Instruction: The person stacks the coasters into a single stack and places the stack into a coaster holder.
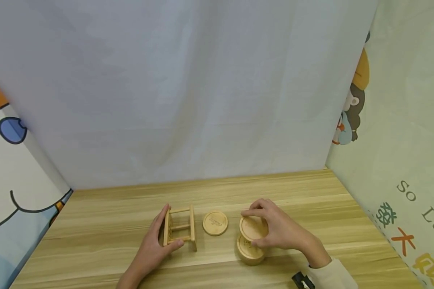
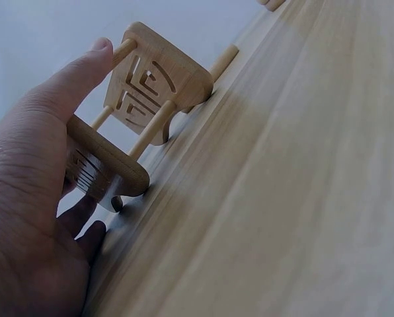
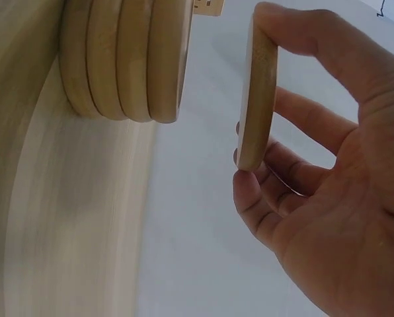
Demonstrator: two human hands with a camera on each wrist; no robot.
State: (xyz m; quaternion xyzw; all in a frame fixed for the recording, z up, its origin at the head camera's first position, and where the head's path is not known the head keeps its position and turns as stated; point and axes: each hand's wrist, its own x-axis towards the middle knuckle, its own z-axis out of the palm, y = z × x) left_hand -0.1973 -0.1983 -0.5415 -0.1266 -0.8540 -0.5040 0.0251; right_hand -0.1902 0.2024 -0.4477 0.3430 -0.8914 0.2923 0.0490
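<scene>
My left hand grips a small wooden coaster holder, thumb at its near side and fingers round the outer panel. The left wrist view shows the holder's two panels, one with cut-out slots, joined by round dowels; it stands on the table. My right hand pinches a round wooden coaster by its edge between thumb and fingers. This coaster is raised apart from a stack of several coasters beneath it. Between the hands a single coaster with an engraved mark lies flat.
The wood-grain table ends at a pale curtain behind. Printed cloths hang at the left and right. A black object sits by the right sleeve.
</scene>
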